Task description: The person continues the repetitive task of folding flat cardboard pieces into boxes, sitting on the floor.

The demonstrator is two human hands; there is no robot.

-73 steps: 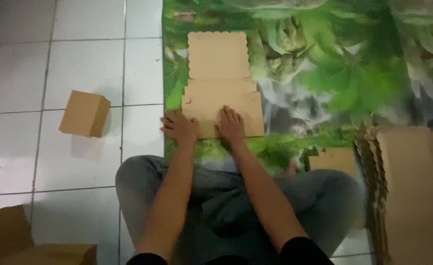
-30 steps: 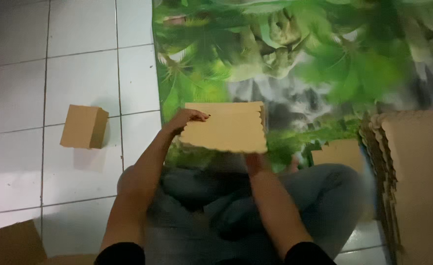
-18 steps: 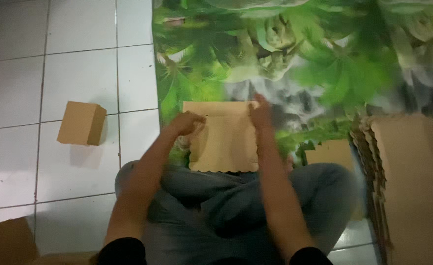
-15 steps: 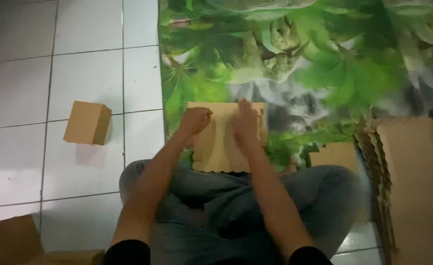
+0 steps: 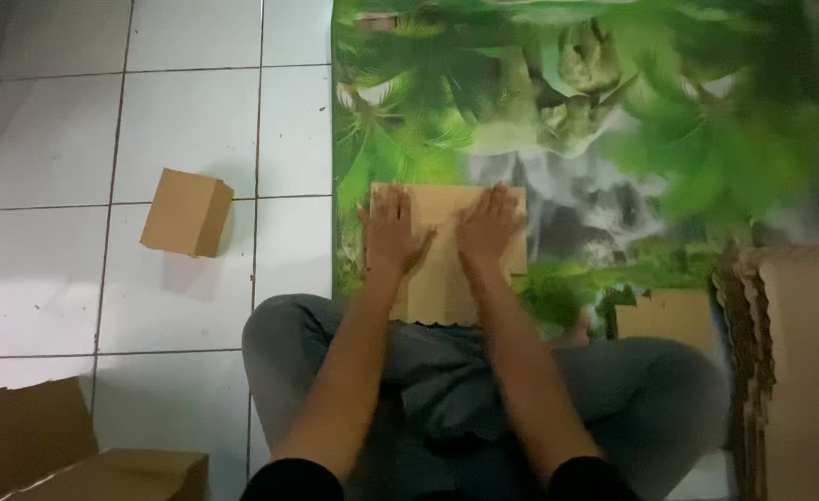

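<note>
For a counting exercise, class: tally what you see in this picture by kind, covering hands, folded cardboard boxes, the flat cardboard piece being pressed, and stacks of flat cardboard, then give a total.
Hands: 2, left hand and right hand
Flat cardboard piece under both palms: 1
Folded boxes: 2, small box on the tiles, box at the bottom left
Stack of flat cardboard: 1
Total: 6

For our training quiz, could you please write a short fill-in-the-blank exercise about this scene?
1. Both hands, left hand and right hand, press flat on a brown ____ sheet.
2. That sheet lies on a ____ leaf-patterned mat.
3. The small folded brown box sits on white floor ____.

Missing: cardboard; green; tiles
</note>
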